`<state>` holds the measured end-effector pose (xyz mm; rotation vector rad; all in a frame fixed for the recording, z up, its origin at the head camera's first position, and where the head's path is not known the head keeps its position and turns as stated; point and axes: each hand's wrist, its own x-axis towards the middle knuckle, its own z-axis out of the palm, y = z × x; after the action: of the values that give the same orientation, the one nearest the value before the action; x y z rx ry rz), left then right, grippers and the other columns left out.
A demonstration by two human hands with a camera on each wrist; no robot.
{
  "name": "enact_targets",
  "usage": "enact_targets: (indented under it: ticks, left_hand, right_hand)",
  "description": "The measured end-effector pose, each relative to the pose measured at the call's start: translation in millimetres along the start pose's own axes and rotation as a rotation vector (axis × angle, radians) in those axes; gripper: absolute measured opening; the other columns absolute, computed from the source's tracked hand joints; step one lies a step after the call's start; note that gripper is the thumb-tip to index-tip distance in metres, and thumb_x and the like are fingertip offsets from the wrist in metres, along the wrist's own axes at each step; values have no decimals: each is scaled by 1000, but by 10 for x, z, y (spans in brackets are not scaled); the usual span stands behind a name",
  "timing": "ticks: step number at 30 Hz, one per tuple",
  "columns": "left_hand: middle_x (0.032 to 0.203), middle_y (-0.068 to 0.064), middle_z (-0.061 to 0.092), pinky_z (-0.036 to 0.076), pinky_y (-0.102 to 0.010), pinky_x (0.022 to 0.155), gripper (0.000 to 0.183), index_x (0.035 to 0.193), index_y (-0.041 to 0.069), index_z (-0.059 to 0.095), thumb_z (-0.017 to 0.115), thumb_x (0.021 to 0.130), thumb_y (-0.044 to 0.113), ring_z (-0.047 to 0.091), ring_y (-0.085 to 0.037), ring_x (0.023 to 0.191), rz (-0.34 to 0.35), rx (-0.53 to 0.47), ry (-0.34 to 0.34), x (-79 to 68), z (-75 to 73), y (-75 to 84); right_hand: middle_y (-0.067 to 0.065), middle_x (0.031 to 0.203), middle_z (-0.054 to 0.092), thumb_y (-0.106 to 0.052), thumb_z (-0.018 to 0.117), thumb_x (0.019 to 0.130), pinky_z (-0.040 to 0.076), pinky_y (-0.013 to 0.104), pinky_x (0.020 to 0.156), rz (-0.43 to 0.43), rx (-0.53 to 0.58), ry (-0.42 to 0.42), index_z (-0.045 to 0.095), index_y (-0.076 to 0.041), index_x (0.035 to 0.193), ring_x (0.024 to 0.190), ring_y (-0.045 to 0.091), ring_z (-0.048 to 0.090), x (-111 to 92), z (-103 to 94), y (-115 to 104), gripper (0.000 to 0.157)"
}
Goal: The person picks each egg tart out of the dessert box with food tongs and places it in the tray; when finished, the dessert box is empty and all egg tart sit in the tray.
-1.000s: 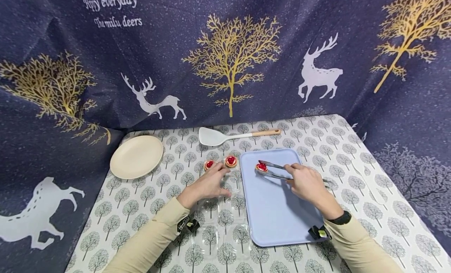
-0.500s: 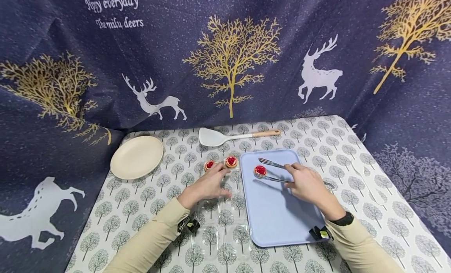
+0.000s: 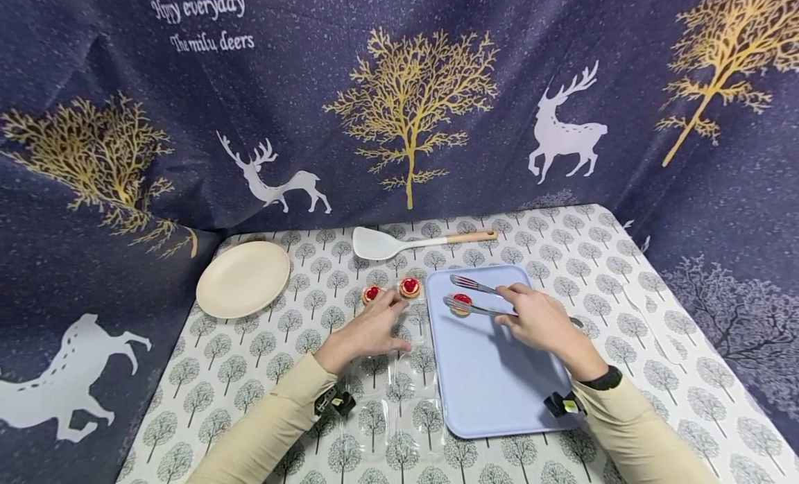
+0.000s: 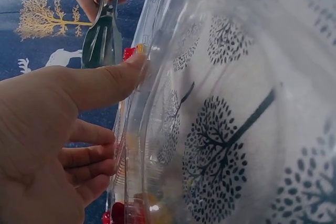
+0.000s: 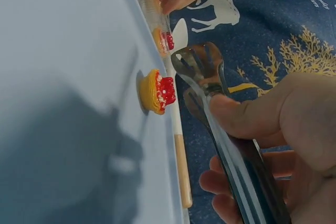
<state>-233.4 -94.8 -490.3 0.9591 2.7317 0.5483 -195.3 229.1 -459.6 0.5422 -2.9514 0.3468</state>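
Tree-print cloth below, deer backdrop behind. R hand grips tongs, tips apart; tart sits on blue tray just below them. L hand, fingers loose, touches clear pack left of tongs. Prob. best: lift tips straight up, w/o nudging tart.

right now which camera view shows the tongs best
The right wrist view: the tongs look largest and closest there. The head view shows them smaller, over the tray, partly hidden by the right hand; the left wrist view, only part.
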Motion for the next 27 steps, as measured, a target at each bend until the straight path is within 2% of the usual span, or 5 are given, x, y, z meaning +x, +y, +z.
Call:
enact_targets:
  ticks: [5,13,16,22,27]
  left_hand:
    - [133,-7,48,39,-36,114,91,141,-1,45,79,72,47,47,-20,123,6,5,1,12,-6,13]
    - [131,-8,48,44,-36,109,93,142,-1,44,79,72,49,48,-20,119,16,-5,-4,26,-15,21]
    - [131,-7,49,43,-35,110,85,139,1,49,76,75,50,48,-19,119,17,-1,6,45,-35,-1]
    - [132,-9,51,34,-42,116,68,128,0,58,74,80,45,46,-24,126,24,51,62,132,-105,-94]
    - [132,-12,54,37,-47,113,71,135,-1,53,76,82,40,48,-28,125,2,72,115,218,-180,-176]
  right_hand:
    - [18,108,65,-34,72,86,58,47,66,-4,-5,-44,55,-4,134,78,30,64,82,-36,-26,59]
    - [25,114,65,-38,65,92,57,57,75,-28,21,-53,52,-6,139,92,41,66,227,-38,-63,59]
    - [24,121,64,-42,62,93,57,59,76,-44,9,-48,52,-8,139,99,43,65,288,-25,-79,58]
    - [22,126,63,-44,59,94,57,58,80,-87,-39,-24,56,-7,136,106,42,64,411,-22,-136,56]
    - [20,123,66,-43,59,95,57,53,82,-118,-69,-18,58,-6,133,99,39,67,503,-9,-170,53]
